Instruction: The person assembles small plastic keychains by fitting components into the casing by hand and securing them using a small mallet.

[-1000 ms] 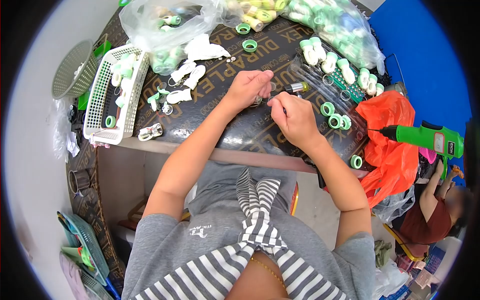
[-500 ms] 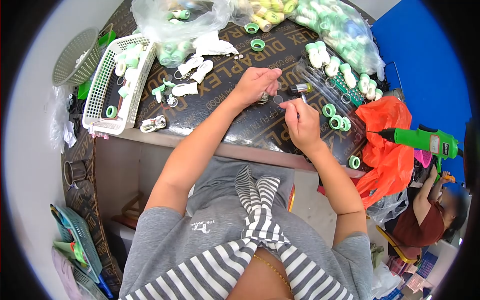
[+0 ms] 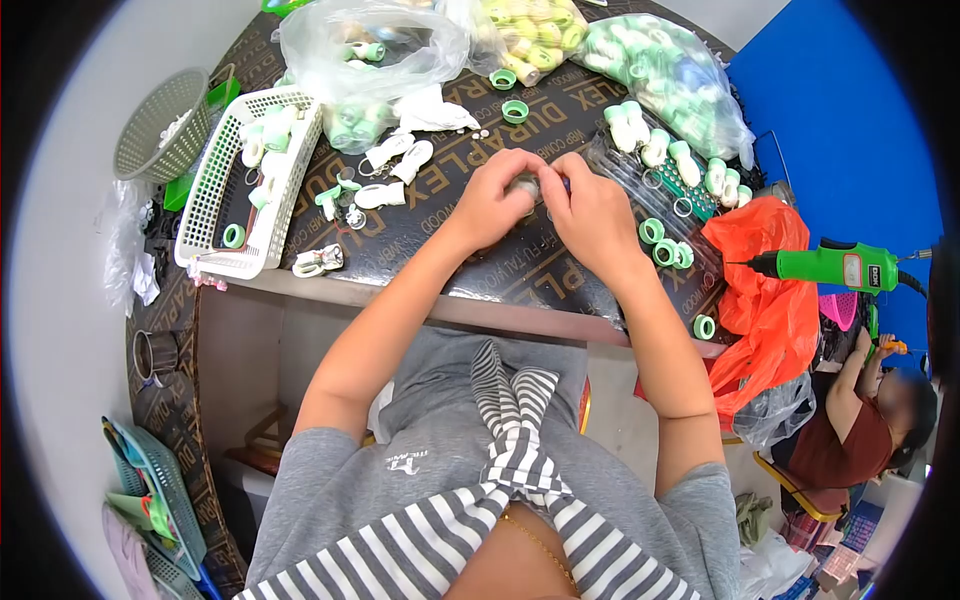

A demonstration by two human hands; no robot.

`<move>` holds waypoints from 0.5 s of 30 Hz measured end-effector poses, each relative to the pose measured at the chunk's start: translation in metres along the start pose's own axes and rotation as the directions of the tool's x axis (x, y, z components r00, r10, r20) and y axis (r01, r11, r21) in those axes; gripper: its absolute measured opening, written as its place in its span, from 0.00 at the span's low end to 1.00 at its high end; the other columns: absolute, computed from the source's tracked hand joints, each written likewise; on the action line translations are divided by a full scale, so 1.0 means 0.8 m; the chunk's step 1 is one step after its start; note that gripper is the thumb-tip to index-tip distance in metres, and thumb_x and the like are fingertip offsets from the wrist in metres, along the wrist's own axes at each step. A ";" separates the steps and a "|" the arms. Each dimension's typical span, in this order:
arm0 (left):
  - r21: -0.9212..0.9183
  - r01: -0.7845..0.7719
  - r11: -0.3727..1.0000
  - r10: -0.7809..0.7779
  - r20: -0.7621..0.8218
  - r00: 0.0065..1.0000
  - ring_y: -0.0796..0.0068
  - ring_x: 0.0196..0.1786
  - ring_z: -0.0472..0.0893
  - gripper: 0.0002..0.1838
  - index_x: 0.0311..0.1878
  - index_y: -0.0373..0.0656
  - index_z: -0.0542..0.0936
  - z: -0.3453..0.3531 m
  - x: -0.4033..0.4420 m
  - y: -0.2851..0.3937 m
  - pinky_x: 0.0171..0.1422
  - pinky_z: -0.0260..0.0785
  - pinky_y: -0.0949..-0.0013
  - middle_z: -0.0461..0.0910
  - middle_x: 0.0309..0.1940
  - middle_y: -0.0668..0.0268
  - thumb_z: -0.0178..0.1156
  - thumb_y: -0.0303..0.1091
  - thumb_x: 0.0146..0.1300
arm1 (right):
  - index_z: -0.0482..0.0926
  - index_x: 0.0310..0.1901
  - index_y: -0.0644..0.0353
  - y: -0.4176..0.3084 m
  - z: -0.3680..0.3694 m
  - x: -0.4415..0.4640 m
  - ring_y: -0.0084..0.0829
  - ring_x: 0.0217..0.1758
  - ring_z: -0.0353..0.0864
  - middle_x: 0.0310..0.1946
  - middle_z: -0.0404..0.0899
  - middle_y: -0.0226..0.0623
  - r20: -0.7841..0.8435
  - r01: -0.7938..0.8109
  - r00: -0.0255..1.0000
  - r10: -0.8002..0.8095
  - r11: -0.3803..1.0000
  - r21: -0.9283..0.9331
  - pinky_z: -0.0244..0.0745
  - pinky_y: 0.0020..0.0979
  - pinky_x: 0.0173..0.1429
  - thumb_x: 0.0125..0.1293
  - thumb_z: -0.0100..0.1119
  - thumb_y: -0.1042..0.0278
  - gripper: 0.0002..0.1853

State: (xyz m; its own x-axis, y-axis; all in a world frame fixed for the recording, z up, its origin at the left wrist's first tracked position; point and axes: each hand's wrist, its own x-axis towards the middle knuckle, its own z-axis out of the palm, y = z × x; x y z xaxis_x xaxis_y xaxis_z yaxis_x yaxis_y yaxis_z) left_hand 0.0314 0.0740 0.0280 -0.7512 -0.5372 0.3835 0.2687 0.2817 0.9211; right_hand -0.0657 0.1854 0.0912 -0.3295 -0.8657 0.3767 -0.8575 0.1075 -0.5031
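My left hand [image 3: 497, 203] and my right hand [image 3: 592, 212] meet above the dark printed tabletop [image 3: 450, 275]. Curled fingers of the left close around a small silvery, clear-looking part [image 3: 526, 186], mostly covered. The right hand's thumb and fingers are pinched together beside it; a speck of blue shows there, but what it holds is hidden. Left of them lie several white flashlight-like pieces [image 3: 410, 160] with key rings, and a mint-green part [image 3: 338, 190]. Mint-green rings [image 3: 652, 231] rest to the right of my right hand.
A white basket [image 3: 190, 225] holds green-and-white pieces at left. Plastic bags of similar pieces [image 3: 655, 75] line the back. White-and-green lights [image 3: 685, 163] lie on a green mat. An orange bag [image 3: 765, 270] and a green electric screwdriver [image 3: 835, 267] are at right; another person [image 3: 850, 420] sits beyond.
My hands have come together, the right moving up and left until its fingers meet the left's. The black cylinder and clear disc between them are now out of sight. The view has shifted slightly.
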 end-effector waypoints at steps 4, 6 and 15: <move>0.361 -0.085 0.929 0.094 -0.009 0.996 0.55 0.44 0.74 0.11 0.37 0.37 0.76 0.019 -0.017 0.020 0.50 0.66 0.60 0.76 0.36 0.56 0.59 0.31 0.50 | 0.70 0.43 0.63 -0.013 0.000 0.002 0.51 0.31 0.80 0.24 0.78 0.50 0.077 -0.134 0.990 0.121 0.974 0.180 0.73 0.44 0.35 0.66 0.53 0.55 0.17; 0.320 -0.099 0.942 0.122 -0.052 0.991 0.54 0.42 0.73 0.09 0.36 0.36 0.76 0.023 -0.014 0.017 0.49 0.66 0.59 0.75 0.35 0.56 0.59 0.30 0.52 | 0.70 0.46 0.62 -0.005 -0.002 -0.008 0.49 0.30 0.80 0.23 0.78 0.48 0.031 -0.123 0.992 0.119 0.951 0.285 0.73 0.42 0.34 0.65 0.53 0.55 0.18; 0.424 -0.223 0.878 0.173 0.153 0.973 0.60 0.41 0.72 0.07 0.35 0.38 0.75 0.020 -0.018 0.012 0.48 0.65 0.63 0.74 0.33 0.60 0.59 0.32 0.60 | 0.75 0.40 0.62 0.081 -0.043 -0.089 0.37 0.30 0.76 0.25 0.74 0.40 0.098 -0.338 0.934 0.344 0.939 -0.066 0.70 0.34 0.36 0.62 0.58 0.60 0.13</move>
State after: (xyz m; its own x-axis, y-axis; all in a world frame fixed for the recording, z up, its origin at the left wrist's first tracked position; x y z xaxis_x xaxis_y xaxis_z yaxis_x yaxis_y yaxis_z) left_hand 0.0351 0.0967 0.0303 -0.7764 -0.3526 0.5224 0.1479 0.7039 0.6948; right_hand -0.1115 0.2711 0.0588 -0.5637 -0.8196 0.1028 -0.7194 0.4260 -0.5486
